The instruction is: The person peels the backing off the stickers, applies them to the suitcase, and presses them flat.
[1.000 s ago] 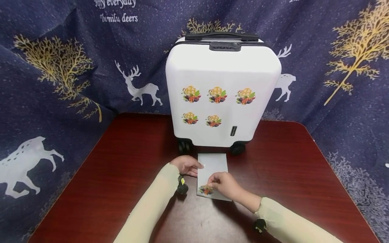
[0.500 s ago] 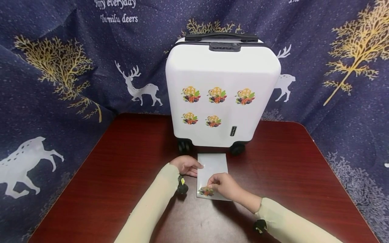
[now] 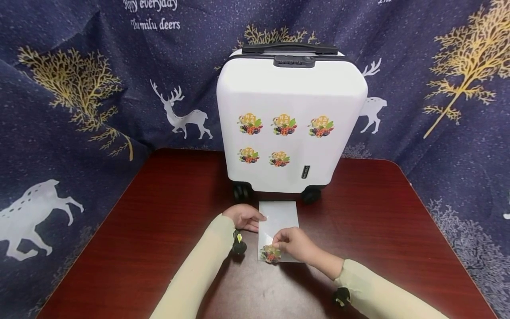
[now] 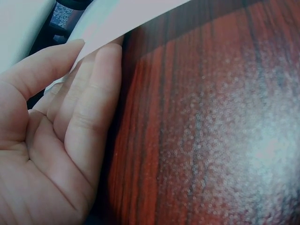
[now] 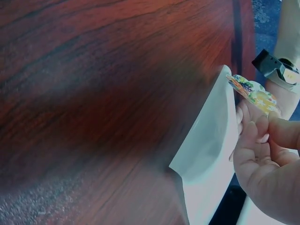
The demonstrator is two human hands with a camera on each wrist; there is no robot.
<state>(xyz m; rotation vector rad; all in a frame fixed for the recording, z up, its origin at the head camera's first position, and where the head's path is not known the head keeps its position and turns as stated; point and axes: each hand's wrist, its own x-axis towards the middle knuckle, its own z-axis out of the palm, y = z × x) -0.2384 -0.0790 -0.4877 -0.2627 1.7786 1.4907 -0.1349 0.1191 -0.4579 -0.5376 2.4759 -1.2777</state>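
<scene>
Near the table's middle, my left hand [image 3: 244, 217] holds the left edge of a white backing sheet [image 3: 280, 215]. In the left wrist view its thumb lies on top of the sheet [image 4: 126, 16], with the fingers [image 4: 108, 70] underneath. My right hand [image 3: 295, 243] pinches a fruit-patterned sticker [image 3: 270, 254] by its upper edge between thumb and forefinger. Seen from the right wrist, the sticker [image 5: 258, 96] stands out from the sheet [image 5: 206, 140], its far end right at the sheet's curled corner. In the head view it overlaps the sheet's lower left corner.
Behind the sheet stands a white suitcase [image 3: 295, 106] with a black handle [image 3: 291, 48] and black wheels. Several matching stickers [image 3: 284, 125] are on its front, beside a small black label [image 3: 305, 172]. The dark red table [image 3: 167, 199] backs onto a blue deer-print cloth [image 3: 131, 79].
The sticker has tilted up off the sheet's bottom left corner, showing more of its face and reaching lower. The sheet's bottom edge has shifted slightly. Both hands stay nearly in place.
</scene>
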